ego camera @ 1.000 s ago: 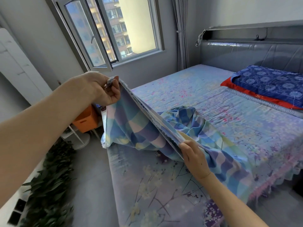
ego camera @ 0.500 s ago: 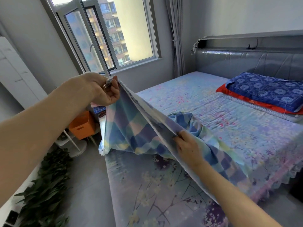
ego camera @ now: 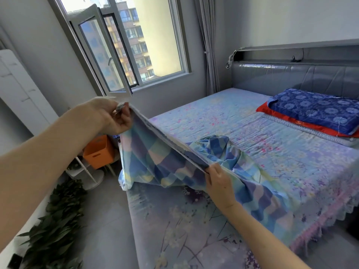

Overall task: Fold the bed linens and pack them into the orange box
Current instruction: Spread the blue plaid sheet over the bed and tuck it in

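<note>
Left hand [ego camera: 114,117] pinches sheet [ego camera: 155,158] edge up high. Right hand [ego camera: 219,179] grips same edge low, over bed [ego camera: 213,117]. Rest of sheet heaped on bed. Box [ego camera: 99,152] sits beside bed. Best pull edge tight, match corners, then fold.

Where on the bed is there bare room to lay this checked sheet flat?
Two free patches: the near floral stretch of the bed, below the right hand, and the wide middle between the checked sheet and the blue pillow. Crowded where the sheet bunches beyond that hand, and at the pillow by the headboard.
</note>
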